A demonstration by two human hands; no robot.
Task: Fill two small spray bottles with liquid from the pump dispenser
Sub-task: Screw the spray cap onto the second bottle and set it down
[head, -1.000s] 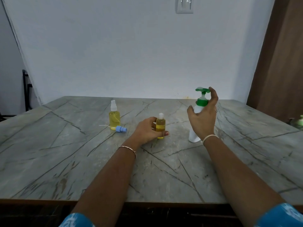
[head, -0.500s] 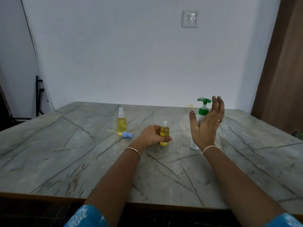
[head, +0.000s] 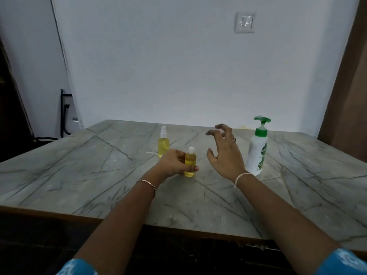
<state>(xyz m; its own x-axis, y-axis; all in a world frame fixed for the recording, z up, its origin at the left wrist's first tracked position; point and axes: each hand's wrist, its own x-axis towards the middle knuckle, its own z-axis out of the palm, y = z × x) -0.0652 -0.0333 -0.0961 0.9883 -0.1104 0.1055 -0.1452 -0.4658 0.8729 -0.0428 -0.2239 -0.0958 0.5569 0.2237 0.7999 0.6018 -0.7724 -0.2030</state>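
My left hand (head: 174, 162) grips a small bottle of yellow liquid (head: 190, 162) that stands on the marble table (head: 99, 175); its neck is open, with no spray cap on. A second small spray bottle (head: 163, 142), yellow-filled with a white spray top, stands behind my left hand. The white pump dispenser (head: 257, 151) with a green pump head stands at the right. My right hand (head: 225, 153) hovers open between the held bottle and the dispenser, fingers spread and loosely bent, touching nothing.
A thin white dip tube (head: 152, 153) pokes out left of my left hand; the cap it belongs to is hidden. The table's front edge (head: 178, 229) runs near me. A wall stands behind the table, a brown door (head: 349, 96) at right.
My right hand has let go of the pump dispenser and moved left toward the held bottle. The camera view has tilted up and shifted. My left hand keeps its hold.
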